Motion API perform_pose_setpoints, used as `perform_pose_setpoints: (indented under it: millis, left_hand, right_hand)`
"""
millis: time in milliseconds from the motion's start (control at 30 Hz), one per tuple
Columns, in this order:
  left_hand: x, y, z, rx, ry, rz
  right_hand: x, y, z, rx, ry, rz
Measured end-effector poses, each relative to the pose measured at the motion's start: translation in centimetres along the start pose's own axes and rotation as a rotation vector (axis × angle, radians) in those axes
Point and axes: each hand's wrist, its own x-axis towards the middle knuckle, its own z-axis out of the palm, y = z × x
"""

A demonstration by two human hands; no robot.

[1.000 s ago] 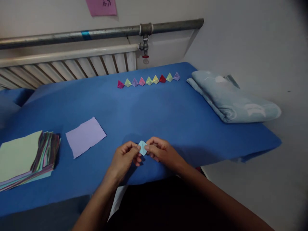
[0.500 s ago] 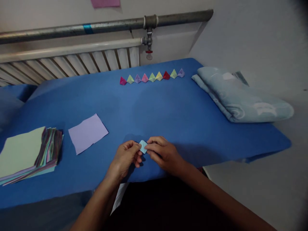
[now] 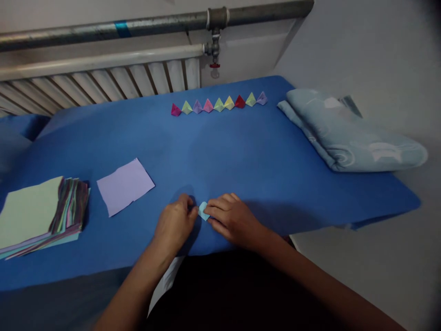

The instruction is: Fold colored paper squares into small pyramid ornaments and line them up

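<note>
A small light-blue folded paper (image 3: 203,211) is between my hands, low over the near part of the blue-covered surface. My left hand (image 3: 175,222) is closed, with thumb and fingertips pinched at the paper's left corner. From the other side, my right hand (image 3: 234,218) has its bent fingers gripping the right part, which they cover. To the left of my hands lies a flat lilac sheet (image 3: 126,187). Farther back stands a row of several small folded paper pieces in different colours, among them a red one (image 3: 240,102) and a yellow one (image 3: 229,103).
At the left is a stack of coloured paper sheets (image 3: 31,211). A folded pale-blue blanket (image 3: 351,138) rests at the right by the wall. Behind the blue sheet (image 3: 165,142) are a white radiator (image 3: 120,82) and a metal pipe (image 3: 165,23) with a red-handled valve (image 3: 214,65).
My left hand has turned over, so its back now faces up, and its fingers have shifted on the paper's left corner. My right hand lies flatter. The view has tilted slightly downward.
</note>
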Motion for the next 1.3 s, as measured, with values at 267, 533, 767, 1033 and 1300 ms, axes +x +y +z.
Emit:
perform_pose_setpoints:
  millis: [267, 533, 767, 1033, 1300]
  left_hand:
    - [-0.7, -1.9, -0.4, 0.345, -0.071, 0.643]
    - [-0.3, -3.2, -1.3, 0.407, -0.045, 0.843]
    - [0.3, -3.6, -1.2, 0.378, -0.040, 0.872]
    - [0.5, -4.0, -0.9, 0.367, -0.010, 0.890]
    - [0.4, -4.1, -0.6, 0.398, 0.069, 0.945]
  right_hand:
    - [-0.1, -0.3, -0.3, -0.003, -0.024, 0.042]
    - [-0.2, -0.2, -0.1, -0.037, -0.031, 0.054]
    - [-0.3, -0.3, -0.2, -0.049, -0.001, 0.050]
    - [-0.2, -0.1, -0.1, -0.059, 0.008, 0.022]
    - [-0.2, 0.1, 0.4, -0.083, 0.049, 0.031]
